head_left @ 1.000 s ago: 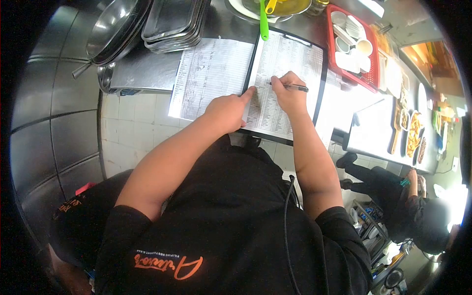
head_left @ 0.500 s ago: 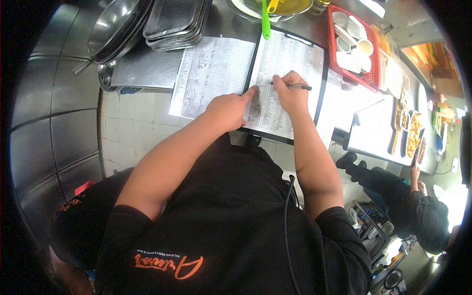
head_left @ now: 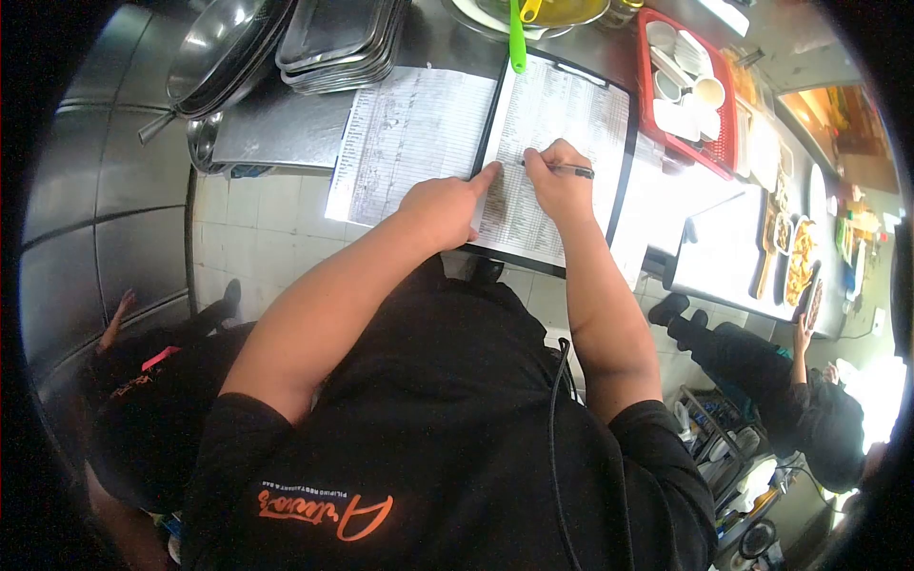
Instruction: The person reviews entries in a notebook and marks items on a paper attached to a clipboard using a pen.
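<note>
A printed list (head_left: 562, 105) lies on a black clipboard (head_left: 621, 162) in front of me. My right hand (head_left: 562, 181) is closed around a dark pen (head_left: 577, 171), its tip near the middle of the list. My left hand (head_left: 444, 209) rests on the list's left edge, its index finger stretched out toward the print and its other fingers partly hidden. Left of the clipboard lies a second sheet (head_left: 409, 133) with handwritten marks, partly under my left hand. A green handle (head_left: 517, 43) reaches over the clipboard's top edge.
Stacked metal trays (head_left: 341, 48) and pans (head_left: 214, 57) stand at the upper left. A red basket (head_left: 729, 143) of white cups is at the upper right, with food dishes (head_left: 802, 262) beyond. One person (head_left: 762, 381) is at the right, another (head_left: 143, 409) at the left.
My hands have hardly moved. At the right, the other person's hand has come to a dish at the counter's edge. At the left, a person's hand and shoe have come into view.
</note>
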`<action>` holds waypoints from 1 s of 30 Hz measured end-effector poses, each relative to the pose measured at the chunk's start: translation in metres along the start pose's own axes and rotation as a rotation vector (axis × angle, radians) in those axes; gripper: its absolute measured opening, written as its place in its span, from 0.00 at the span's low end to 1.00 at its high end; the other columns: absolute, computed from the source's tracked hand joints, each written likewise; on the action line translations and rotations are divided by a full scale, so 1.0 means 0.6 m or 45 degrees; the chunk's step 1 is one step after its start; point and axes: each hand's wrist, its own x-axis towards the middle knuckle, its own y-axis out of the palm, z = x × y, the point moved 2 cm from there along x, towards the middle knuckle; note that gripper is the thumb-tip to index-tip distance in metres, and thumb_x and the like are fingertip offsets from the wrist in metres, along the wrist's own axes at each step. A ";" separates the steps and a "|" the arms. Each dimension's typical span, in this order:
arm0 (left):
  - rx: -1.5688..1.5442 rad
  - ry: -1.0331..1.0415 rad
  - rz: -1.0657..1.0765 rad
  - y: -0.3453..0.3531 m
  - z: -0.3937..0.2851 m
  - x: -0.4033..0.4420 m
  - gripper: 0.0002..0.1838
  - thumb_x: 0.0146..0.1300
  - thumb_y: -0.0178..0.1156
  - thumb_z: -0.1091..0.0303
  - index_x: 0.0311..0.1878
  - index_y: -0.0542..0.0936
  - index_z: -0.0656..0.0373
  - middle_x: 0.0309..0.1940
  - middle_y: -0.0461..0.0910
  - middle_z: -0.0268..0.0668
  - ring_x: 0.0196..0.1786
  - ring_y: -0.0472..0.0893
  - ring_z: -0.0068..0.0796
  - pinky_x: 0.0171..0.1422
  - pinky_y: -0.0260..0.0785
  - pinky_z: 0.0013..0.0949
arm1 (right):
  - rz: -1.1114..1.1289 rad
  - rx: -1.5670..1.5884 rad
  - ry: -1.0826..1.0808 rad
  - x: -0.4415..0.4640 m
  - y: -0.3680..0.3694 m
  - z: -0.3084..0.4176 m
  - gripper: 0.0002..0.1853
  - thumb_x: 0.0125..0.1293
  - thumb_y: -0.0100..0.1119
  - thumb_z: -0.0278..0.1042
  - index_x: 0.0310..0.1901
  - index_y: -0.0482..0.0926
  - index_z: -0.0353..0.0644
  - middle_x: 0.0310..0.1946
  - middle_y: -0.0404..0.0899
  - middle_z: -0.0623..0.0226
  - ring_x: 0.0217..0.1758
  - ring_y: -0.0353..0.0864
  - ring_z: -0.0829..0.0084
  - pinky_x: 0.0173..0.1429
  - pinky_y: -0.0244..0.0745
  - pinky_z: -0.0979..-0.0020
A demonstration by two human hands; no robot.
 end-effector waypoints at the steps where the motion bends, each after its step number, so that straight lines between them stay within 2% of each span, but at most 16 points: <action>1: 0.000 0.001 -0.002 0.000 0.000 0.000 0.56 0.57 0.76 0.63 0.86 0.54 0.46 0.45 0.88 0.50 0.49 0.88 0.53 0.55 0.82 0.51 | 0.003 0.007 -0.002 -0.001 0.000 0.001 0.17 0.66 0.70 0.41 0.28 0.79 0.36 0.24 0.83 0.51 0.28 0.84 0.55 0.38 0.79 0.57; 13: 0.003 -0.033 0.032 -0.007 -0.007 -0.002 0.56 0.57 0.76 0.63 0.86 0.55 0.46 0.45 0.88 0.50 0.49 0.88 0.52 0.55 0.82 0.50 | 0.014 -0.028 -0.044 -0.003 -0.006 0.013 0.17 0.66 0.70 0.40 0.27 0.78 0.36 0.22 0.82 0.52 0.27 0.84 0.53 0.38 0.78 0.57; 19: 0.023 -0.015 0.004 0.000 -0.001 0.002 0.56 0.57 0.77 0.62 0.86 0.55 0.45 0.45 0.88 0.49 0.48 0.88 0.52 0.55 0.82 0.50 | -0.021 -0.028 0.015 -0.005 -0.004 0.009 0.18 0.67 0.71 0.40 0.27 0.78 0.37 0.22 0.82 0.54 0.25 0.83 0.59 0.36 0.77 0.59; 28: 0.016 -0.018 0.021 -0.002 -0.002 0.000 0.55 0.57 0.76 0.62 0.85 0.55 0.45 0.46 0.88 0.49 0.50 0.88 0.52 0.55 0.82 0.50 | -0.034 -0.060 -0.100 -0.004 -0.003 0.007 0.18 0.66 0.71 0.40 0.26 0.78 0.37 0.21 0.81 0.56 0.25 0.82 0.60 0.36 0.78 0.59; 30: 0.019 -0.019 0.023 -0.002 -0.003 0.000 0.55 0.58 0.76 0.62 0.85 0.55 0.45 0.46 0.88 0.49 0.50 0.88 0.52 0.55 0.82 0.50 | -0.060 -0.031 -0.058 -0.007 -0.004 0.008 0.17 0.65 0.72 0.37 0.25 0.77 0.38 0.22 0.82 0.58 0.25 0.83 0.63 0.36 0.77 0.61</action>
